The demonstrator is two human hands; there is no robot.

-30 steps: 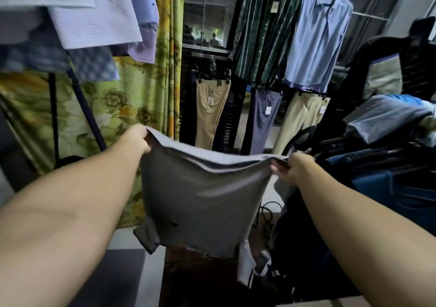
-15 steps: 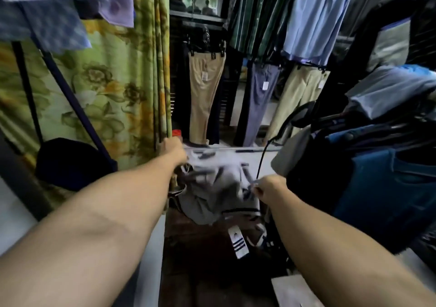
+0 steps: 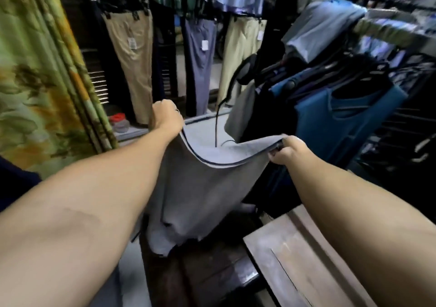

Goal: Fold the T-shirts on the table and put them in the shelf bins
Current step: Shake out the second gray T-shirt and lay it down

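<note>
A grey T-shirt (image 3: pixel 203 188) with a dark trim along its top edge hangs in the air between my two hands. My left hand (image 3: pixel 166 117) grips its upper left corner. My right hand (image 3: pixel 289 149) pinches its upper right corner, a little lower and nearer to me. The cloth sags in the middle and its lower end with a sleeve dangles over the dark wooden table (image 3: pixel 212 271). No shelf bin is in view.
A pale wooden board (image 3: pixel 295 254) lies at the table's right. A rack of dark and blue garments (image 3: pixel 342 117) crowds the right side. Hung trousers (image 3: pixel 132 54) and shirts line the back. A flowered curtain (image 3: pixel 42 70) fills the left; a black cable (image 3: pixel 217 120) hangs behind the shirt.
The shirt was dropped low and bunched half a second ago; now both hands have raised it and spread it out again. The camera has tilted further down.
</note>
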